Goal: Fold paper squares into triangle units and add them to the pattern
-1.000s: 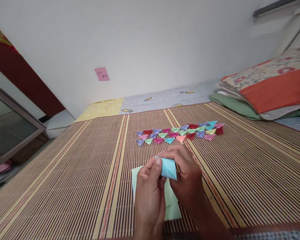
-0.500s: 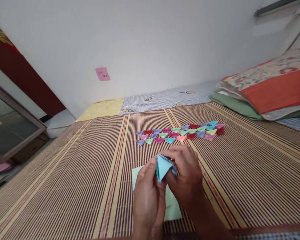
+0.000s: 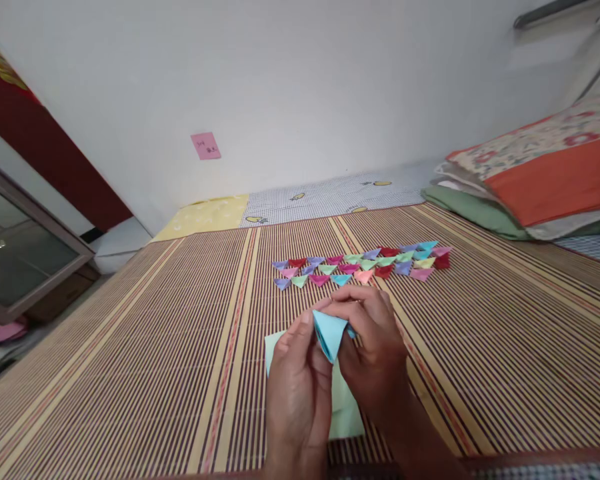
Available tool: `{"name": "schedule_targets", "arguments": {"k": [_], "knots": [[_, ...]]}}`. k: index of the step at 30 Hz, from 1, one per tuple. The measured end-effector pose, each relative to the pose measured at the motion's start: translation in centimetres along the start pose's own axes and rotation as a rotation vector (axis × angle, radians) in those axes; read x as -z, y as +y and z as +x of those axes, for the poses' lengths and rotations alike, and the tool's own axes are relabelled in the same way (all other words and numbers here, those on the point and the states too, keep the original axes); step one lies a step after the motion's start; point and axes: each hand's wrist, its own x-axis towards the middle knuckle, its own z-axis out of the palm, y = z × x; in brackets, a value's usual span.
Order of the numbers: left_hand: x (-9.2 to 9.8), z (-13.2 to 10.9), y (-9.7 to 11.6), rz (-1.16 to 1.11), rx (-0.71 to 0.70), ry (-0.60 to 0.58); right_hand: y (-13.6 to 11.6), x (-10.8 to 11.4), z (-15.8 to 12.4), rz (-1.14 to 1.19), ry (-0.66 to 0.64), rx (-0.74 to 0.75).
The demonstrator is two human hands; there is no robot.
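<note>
Both my hands pinch a light blue folded paper triangle (image 3: 329, 335) just above the striped bamboo mat (image 3: 155, 347). My left hand (image 3: 297, 393) grips its left edge with thumb and fingers closed. On the right side, my right hand (image 3: 375, 353) holds it with the fingers curled over the top. Under my hands lies a pale green paper sheet (image 3: 343, 407), partly hidden. Several small folded triangles (image 3: 360, 263) in many colours lie in rows on the mat beyond my hands.
A stack of folded blankets and pillows (image 3: 530, 180) sits at the right. A pink note (image 3: 205, 145) is stuck on the white wall. A glass-fronted cabinet (image 3: 20, 253) stands at the left, off the mat.
The blue paper has been folded from a flat wide shape into a narrower triangle pointing down. Both hands stayed in place, fingers shifting around it.
</note>
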Motion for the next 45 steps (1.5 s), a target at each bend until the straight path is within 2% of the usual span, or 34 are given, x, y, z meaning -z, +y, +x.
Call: {"name": "schedule_targets", "arguments": {"k": [2, 6, 9, 12, 18, 26, 30, 36, 41, 45], "knots": [[-0.2, -0.1, -0.1, -0.033, -0.002, 0.018, 0.1, 0.1, 0.0, 0.057, 0.019, -0.073], [-0.6, -0.4, -0.3, 0.008, 0.039, -0.041, 0.5, 0.3, -0.1, 0.219, 0.009, -0.251], [-0.7, -0.7, -0.4, 0.044, 0.055, -0.053, 0.9, 0.2, -0.2, 0.309, -0.006, -0.309], [-0.8, -1.0, -0.5, 0.083, 0.014, -0.053, 1.0, 0.1, -0.2, 0.353, -0.011, -0.299], [-0.6, -0.8, -0.9, 0.08, -0.03, -0.068, 1.1, 0.2, -0.1, 0.445, -0.106, -0.25], [-0.5, -0.9, -0.9, 0.168, -0.078, -0.117, 1.3, 0.1, -0.4, 0.629, -0.108, -0.322], [-0.7, -1.1, -0.8, 0.181, -0.099, -0.096, 1.2, 0.1, -0.4, 0.628, -0.091, -0.308], [-0.5, -0.8, -0.5, 0.219, -0.128, -0.047, 0.8, 0.4, -0.1, 0.484, -0.105, -0.255], [-0.5, -0.7, -0.6, 0.251, -0.127, -0.092, 0.9, 0.5, -0.1, 0.554, -0.073, -0.288], [-0.5, -0.6, -0.6, 0.257, -0.118, -0.09, 1.0, 0.6, -0.2, 0.512, -0.064, -0.277]]}}
